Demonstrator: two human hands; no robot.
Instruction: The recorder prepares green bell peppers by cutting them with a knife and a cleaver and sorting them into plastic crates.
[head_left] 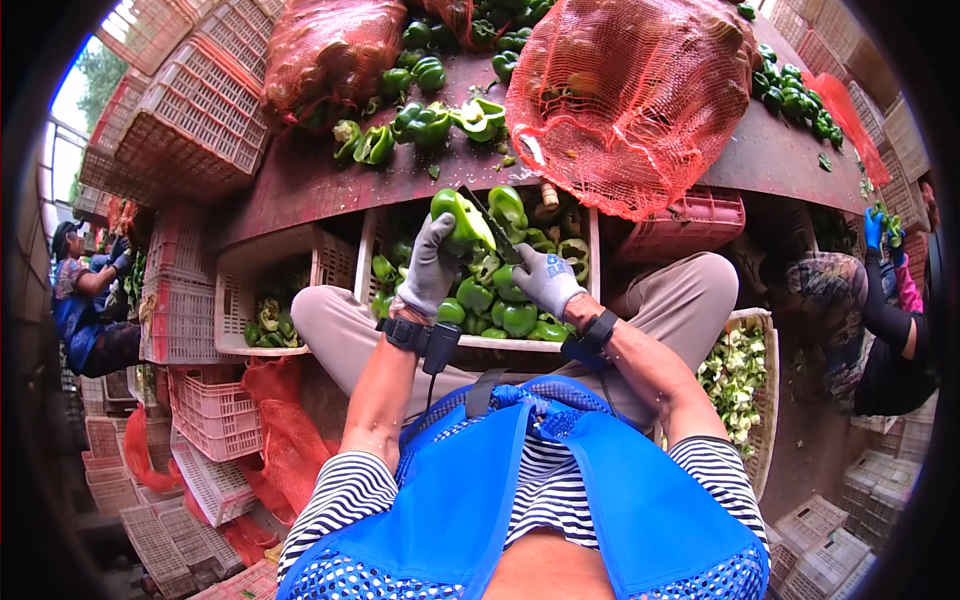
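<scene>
My left hand [428, 268], in a grey glove, is closed around a green bell pepper [460, 218] whose pale cut side faces right. The right hand [548, 280], gloved alike, grips a knife [490, 222] with a dark blade. That blade lies along the pepper's cut side, pointing up and left; my fingers hide its handle. Below both hands, between my knees, stands a crate [592, 240] full of green peppers, whole and cut open. Cut pepper halves [375, 146] lie on the reddish table [300, 185] ahead.
Red mesh sacks [630, 90] stand on the table among loose peppers. Left of my knee is a crate [230, 300] holding some pepper pieces; at the right one holds pale green-white pieces [735, 380]. Stacked crates [190, 110] rise at the left. Other people [90, 300] work at both sides.
</scene>
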